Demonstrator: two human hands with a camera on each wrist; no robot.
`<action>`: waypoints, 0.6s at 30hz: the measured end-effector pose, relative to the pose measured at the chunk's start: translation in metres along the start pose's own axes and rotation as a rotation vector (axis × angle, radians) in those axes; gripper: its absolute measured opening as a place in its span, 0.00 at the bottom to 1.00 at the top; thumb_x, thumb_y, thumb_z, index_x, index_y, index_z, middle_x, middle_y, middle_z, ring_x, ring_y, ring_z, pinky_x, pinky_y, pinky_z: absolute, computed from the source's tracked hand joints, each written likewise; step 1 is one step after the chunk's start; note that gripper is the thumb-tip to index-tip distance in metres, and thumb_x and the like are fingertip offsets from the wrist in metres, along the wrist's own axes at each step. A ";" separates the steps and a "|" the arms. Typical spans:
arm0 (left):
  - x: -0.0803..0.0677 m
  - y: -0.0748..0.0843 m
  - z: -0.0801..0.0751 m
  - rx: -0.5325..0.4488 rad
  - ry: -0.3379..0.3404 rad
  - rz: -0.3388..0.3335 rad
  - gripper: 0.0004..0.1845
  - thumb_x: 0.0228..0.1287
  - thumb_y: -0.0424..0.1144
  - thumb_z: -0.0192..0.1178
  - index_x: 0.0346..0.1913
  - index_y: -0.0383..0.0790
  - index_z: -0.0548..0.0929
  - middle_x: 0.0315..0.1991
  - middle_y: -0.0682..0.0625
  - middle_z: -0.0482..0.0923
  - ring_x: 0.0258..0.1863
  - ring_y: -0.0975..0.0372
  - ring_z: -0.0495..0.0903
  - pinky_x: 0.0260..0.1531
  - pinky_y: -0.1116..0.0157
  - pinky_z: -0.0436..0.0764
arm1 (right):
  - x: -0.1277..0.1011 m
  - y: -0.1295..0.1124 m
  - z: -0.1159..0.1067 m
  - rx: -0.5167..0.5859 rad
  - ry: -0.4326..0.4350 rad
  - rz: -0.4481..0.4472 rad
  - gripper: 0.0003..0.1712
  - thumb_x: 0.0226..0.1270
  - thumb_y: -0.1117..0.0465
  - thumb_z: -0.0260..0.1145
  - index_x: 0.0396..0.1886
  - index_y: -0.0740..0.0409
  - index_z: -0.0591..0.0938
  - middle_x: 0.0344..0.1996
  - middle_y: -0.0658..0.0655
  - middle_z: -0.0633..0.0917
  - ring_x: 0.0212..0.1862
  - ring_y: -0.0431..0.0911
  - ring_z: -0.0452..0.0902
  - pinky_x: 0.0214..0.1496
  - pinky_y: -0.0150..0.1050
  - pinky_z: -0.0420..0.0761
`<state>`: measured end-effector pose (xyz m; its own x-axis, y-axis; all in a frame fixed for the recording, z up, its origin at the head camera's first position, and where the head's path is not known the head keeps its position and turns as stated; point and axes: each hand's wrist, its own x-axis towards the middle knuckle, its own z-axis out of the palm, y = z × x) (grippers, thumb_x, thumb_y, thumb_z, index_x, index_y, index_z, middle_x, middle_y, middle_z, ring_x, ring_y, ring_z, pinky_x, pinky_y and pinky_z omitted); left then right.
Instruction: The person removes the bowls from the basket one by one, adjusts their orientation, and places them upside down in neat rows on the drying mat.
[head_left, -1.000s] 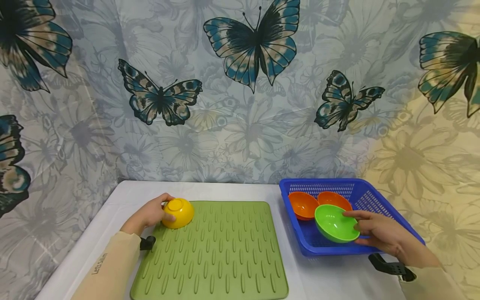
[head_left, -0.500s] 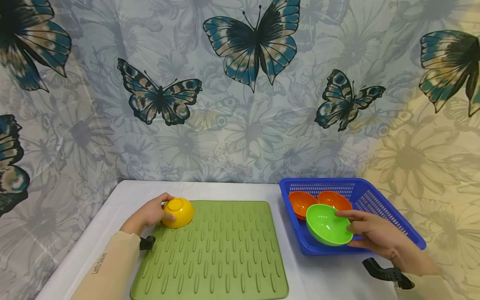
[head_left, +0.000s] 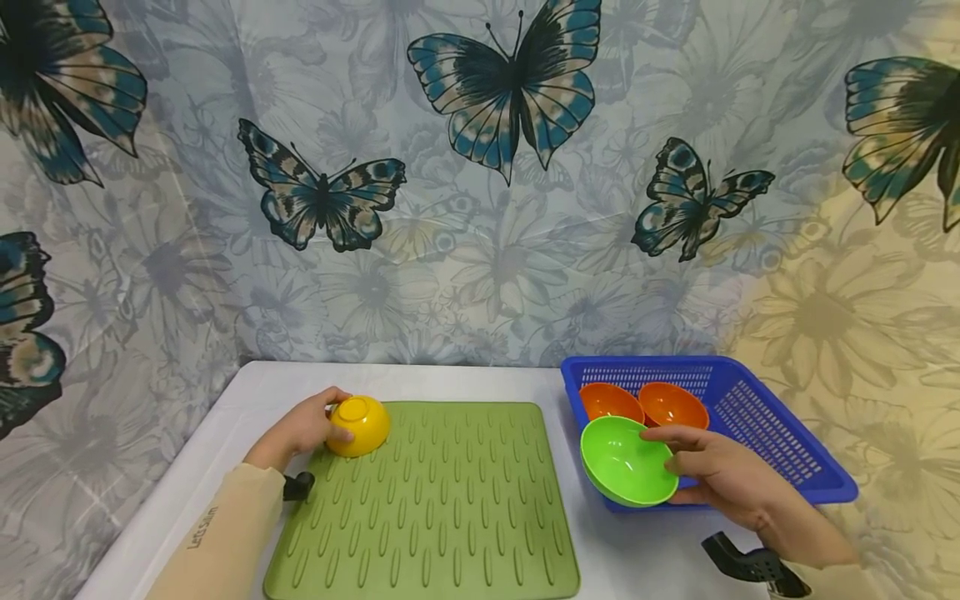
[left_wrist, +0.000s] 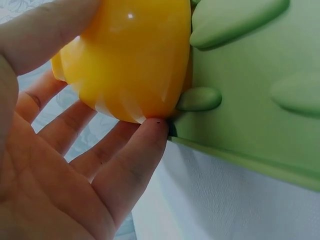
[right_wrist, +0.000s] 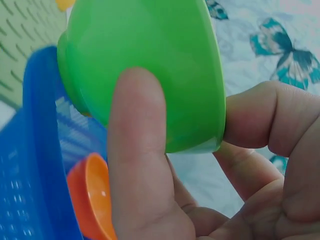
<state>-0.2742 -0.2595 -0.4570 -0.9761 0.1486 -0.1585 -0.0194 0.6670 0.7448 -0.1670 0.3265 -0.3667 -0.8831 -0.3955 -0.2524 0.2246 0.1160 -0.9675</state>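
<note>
At the far left corner of the green ridged mat (head_left: 442,500), a yellow bowl (head_left: 362,427) lies upside down. My left hand (head_left: 303,429) holds it from the left, thumb on the near side and fingers around the back. In the left wrist view, the fingertips touch the yellow bowl (left_wrist: 135,60) low by the mat's edge. My right hand (head_left: 723,475) pinches a green bowl (head_left: 626,458) by its right side, the opening tilted toward the head camera. It overlaps the basket's near left corner. The right wrist view shows the green bowl (right_wrist: 145,45) between thumb and fingers.
A blue plastic basket (head_left: 787,433) stands on the right of the white table (head_left: 495,383). Inside it are two orange bowls, one at the left (head_left: 609,402) and one beside it (head_left: 673,406). A butterfly-patterned cloth (head_left: 510,275) hangs behind the table.
My right hand has moved left and slightly nearer with the green bowl, from over the basket's middle to its near left corner. The left hand and yellow bowl stay in place.
</note>
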 end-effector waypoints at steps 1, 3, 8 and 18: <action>0.000 0.000 0.001 0.003 0.000 0.002 0.35 0.53 0.36 0.76 0.64 0.38 0.73 0.66 0.35 0.69 0.61 0.41 0.70 0.57 0.42 0.70 | 0.000 0.000 0.003 -0.001 0.001 -0.003 0.24 0.72 0.69 0.55 0.66 0.58 0.76 0.68 0.72 0.50 0.47 0.53 0.76 0.51 0.53 0.81; 0.000 0.001 0.002 0.006 0.000 0.003 0.35 0.54 0.36 0.76 0.65 0.38 0.72 0.66 0.35 0.68 0.61 0.40 0.69 0.58 0.42 0.70 | 0.000 0.000 0.008 -0.005 0.005 -0.009 0.24 0.72 0.69 0.56 0.67 0.59 0.75 0.68 0.73 0.51 0.48 0.54 0.77 0.50 0.54 0.81; -0.001 0.005 0.004 0.021 0.000 0.004 0.36 0.55 0.36 0.75 0.66 0.36 0.70 0.65 0.34 0.69 0.62 0.39 0.68 0.58 0.40 0.69 | 0.000 0.001 0.020 0.012 0.004 -0.026 0.23 0.72 0.69 0.57 0.65 0.58 0.77 0.70 0.74 0.52 0.50 0.56 0.79 0.50 0.55 0.81; -0.014 0.019 0.010 0.178 0.000 0.015 0.39 0.64 0.34 0.67 0.73 0.27 0.59 0.67 0.27 0.65 0.65 0.35 0.64 0.61 0.37 0.64 | 0.001 0.000 0.041 0.038 -0.006 -0.075 0.21 0.71 0.69 0.57 0.62 0.55 0.80 0.64 0.64 0.66 0.50 0.57 0.79 0.47 0.56 0.82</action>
<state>-0.2588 -0.2413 -0.4470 -0.9760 0.1594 -0.1486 0.0335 0.7835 0.6205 -0.1516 0.2888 -0.3675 -0.8955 -0.4073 -0.1795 0.1737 0.0515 -0.9834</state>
